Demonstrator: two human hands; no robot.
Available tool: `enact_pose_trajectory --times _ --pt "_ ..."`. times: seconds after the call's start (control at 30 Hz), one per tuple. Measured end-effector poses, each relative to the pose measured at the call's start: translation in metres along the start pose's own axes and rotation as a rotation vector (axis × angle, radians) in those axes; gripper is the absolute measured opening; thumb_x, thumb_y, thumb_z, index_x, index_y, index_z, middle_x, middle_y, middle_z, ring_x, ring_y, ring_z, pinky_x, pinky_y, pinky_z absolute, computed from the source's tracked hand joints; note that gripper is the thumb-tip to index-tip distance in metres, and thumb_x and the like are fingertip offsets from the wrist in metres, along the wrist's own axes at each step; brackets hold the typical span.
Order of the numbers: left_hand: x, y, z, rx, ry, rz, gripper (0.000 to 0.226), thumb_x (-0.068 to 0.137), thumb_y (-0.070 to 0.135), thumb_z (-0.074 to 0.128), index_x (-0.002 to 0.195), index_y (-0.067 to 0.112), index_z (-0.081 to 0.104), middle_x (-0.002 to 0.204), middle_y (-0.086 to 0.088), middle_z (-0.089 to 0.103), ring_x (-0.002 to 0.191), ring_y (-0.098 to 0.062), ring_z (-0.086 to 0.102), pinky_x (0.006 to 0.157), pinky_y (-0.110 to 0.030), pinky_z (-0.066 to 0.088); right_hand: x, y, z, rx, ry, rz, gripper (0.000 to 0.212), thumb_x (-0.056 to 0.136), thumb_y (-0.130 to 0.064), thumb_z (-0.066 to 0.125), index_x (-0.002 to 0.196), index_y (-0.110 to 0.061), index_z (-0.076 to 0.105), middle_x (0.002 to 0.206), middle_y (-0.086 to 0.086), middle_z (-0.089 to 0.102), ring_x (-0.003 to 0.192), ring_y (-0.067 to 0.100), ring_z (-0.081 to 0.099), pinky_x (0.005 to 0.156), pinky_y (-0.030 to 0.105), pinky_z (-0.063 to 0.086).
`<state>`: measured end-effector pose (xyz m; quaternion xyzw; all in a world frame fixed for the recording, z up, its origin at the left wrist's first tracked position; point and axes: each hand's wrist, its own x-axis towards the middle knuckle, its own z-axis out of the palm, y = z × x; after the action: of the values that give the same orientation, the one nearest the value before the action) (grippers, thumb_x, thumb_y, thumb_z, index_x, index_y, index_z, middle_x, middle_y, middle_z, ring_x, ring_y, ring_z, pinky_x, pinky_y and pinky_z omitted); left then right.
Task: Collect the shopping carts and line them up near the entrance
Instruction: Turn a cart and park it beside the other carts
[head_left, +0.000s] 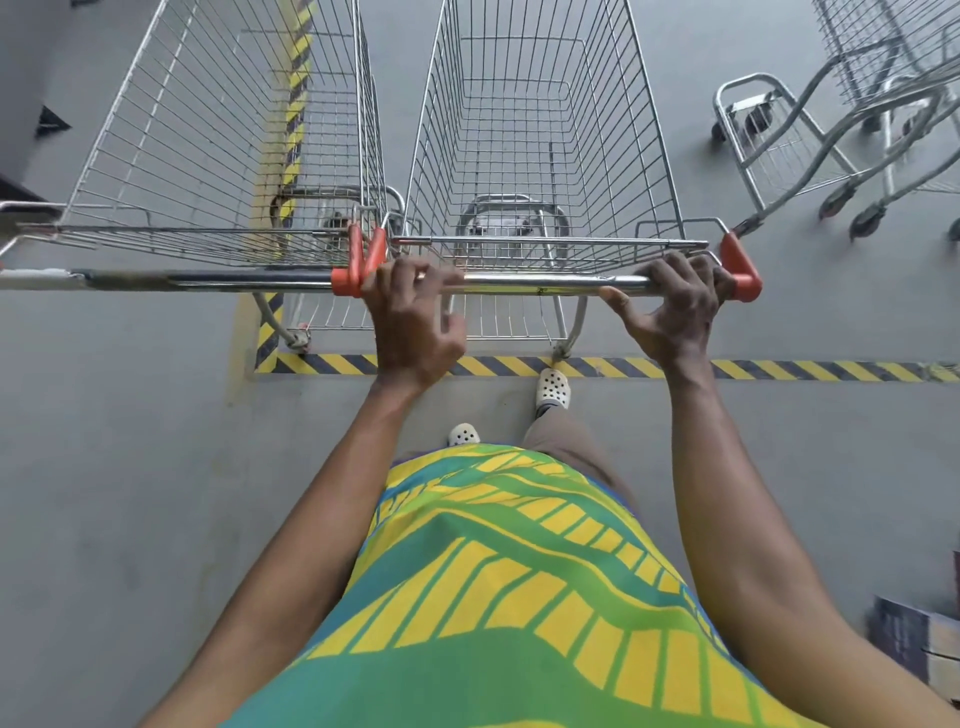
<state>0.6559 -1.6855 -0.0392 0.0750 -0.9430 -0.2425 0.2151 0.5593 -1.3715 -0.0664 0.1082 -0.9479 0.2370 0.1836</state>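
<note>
- The left hand (415, 317) curls its fingers over the left end of the bar (540, 283), right beside an orange cap (375, 253); the grip looks loose, the lower fingers bent just under the bar.
- The right hand (675, 306) wraps the bar's right end, fingers over the top, thumb stretched along the underside, hard against the other cap (743, 270).
- The bar runs crosswise, left to right, between the two hands.
- The cart (649, 130) stands straight ahead of the person, its long axis running away from them, nose toward the far side of the floor (130, 441).
- Its rear wheels sit at the far edge of a yellow-and-black tape (779, 370) that crosses the floor; one clog (553, 387) is just short of the tape.
- A left cart (130, 130) stands parallel and just beside it, pointing the same way, handles in one line; their orange caps meet or nearly meet.
- A second strip of tape runs forward beneath the left cart.
- Right carts (878, 62), nested, stand well apart at the far right, angled.
- Bare floor lies between them and the held cart, and behind the left cart.
</note>
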Motion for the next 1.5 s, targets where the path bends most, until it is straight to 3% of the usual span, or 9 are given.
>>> enact_pose_trajectory --times 0.1,0.23,0.3,0.47,0.7,0.8,1.1,1.37,1.5 --pt "-0.024 -0.001 -0.012 -0.233 0.173 -0.253 0.022 0.069 0.007 0.057 0.076 0.02 0.073 0.085 0.003 0.064 0.087 -0.017 0.056 0.082 -0.033 0.04 -0.001 0.001 -0.002 0.006 -0.011 0.006 0.057 0.085 -0.078 0.063 0.085 -0.021 0.068 0.092 -0.005 0.066 0.102 0.024 0.053 0.097 0.056 0.038" --pt "-0.007 -0.019 -0.022 -1.121 0.176 -1.362 0.018 0.075 0.008 0.051 0.078 0.011 0.069 0.065 0.0 0.06 0.058 -0.018 0.048 0.059 -0.027 0.038 -0.001 0.001 -0.001 -0.007 -0.031 0.011 0.06 0.085 -0.079 0.061 0.085 -0.02 0.067 0.092 -0.005 0.066 0.103 0.025 0.053 0.098 0.057 0.038" --pt "0.008 -0.032 -0.022 -1.465 0.192 -1.645 0.024 0.077 0.018 0.045 0.087 0.008 0.065 0.074 -0.008 0.06 0.059 -0.021 0.05 0.066 -0.029 0.043 -0.001 0.003 -0.001 -0.007 -0.043 0.013 0.061 0.085 -0.08 0.06 0.086 -0.019 0.067 0.093 -0.004 0.066 0.104 0.026 0.053 0.099 0.056 0.037" --pt "0.039 -0.042 -0.009 -1.748 0.402 -1.593 0.064 0.101 0.036 0.02 0.11 0.012 0.078 0.119 -0.012 0.073 0.11 -0.028 0.063 0.092 -0.033 0.047 -0.001 0.0 -0.002 -0.003 -0.016 0.019 0.06 0.085 -0.08 0.061 0.085 -0.02 0.069 0.091 -0.005 0.065 0.102 0.025 0.054 0.097 0.053 0.035" --pt "0.055 -0.043 0.003 -1.85 0.383 -1.448 0.089 0.1 0.048 0.0 0.098 0.016 0.083 0.109 -0.005 0.078 0.128 -0.021 0.06 0.112 -0.043 0.034 0.0 -0.001 -0.002 0.008 -0.03 0.041 0.065 0.083 -0.084 0.057 0.084 -0.02 0.069 0.089 -0.005 0.064 0.1 0.024 0.053 0.097 0.055 0.037" --pt "0.057 -0.038 0.004 -1.905 0.459 -1.431 0.081 0.101 0.046 0.005 0.103 0.012 0.079 0.109 -0.007 0.077 0.123 -0.022 0.063 0.097 -0.035 0.046 0.0 -0.004 -0.004 -0.004 -0.042 0.055 0.067 0.083 -0.085 0.053 0.082 -0.02 0.068 0.088 -0.006 0.063 0.1 0.023 0.052 0.097 0.047 0.03" --pt "0.061 -0.045 0.017 -1.939 0.698 -1.463 0.078 0.1 0.06 0.003 0.11 0.017 0.067 0.111 -0.001 0.077 0.104 -0.028 0.069 0.072 -0.029 0.041 0.0 -0.008 -0.006 0.007 -0.072 0.052 0.068 0.084 -0.085 0.051 0.084 -0.019 0.068 0.093 -0.005 0.064 0.102 0.026 0.052 0.095 0.048 0.031" --pt "0.063 -0.037 0.011 -1.916 0.824 -1.588 0.067 0.101 0.066 0.02 0.103 0.014 0.063 0.099 -0.008 0.073 0.096 -0.03 0.064 0.066 -0.035 0.046 0.0 -0.011 -0.007 0.021 -0.077 0.057 0.066 0.084 -0.083 0.052 0.085 -0.02 0.068 0.093 -0.006 0.064 0.101 0.024 0.051 0.094 0.049 0.032" --pt "0.059 -0.027 0.008 -1.908 0.783 -1.503 0.065 0.103 0.051 0.015 0.089 0.015 0.067 0.096 -0.009 0.077 0.095 -0.027 0.068 0.079 -0.033 0.05 -0.001 -0.009 -0.006 0.028 -0.093 0.058 0.061 0.085 -0.082 0.055 0.086 -0.022 0.066 0.093 -0.008 0.063 0.102 0.021 0.049 0.091 0.055 0.041"
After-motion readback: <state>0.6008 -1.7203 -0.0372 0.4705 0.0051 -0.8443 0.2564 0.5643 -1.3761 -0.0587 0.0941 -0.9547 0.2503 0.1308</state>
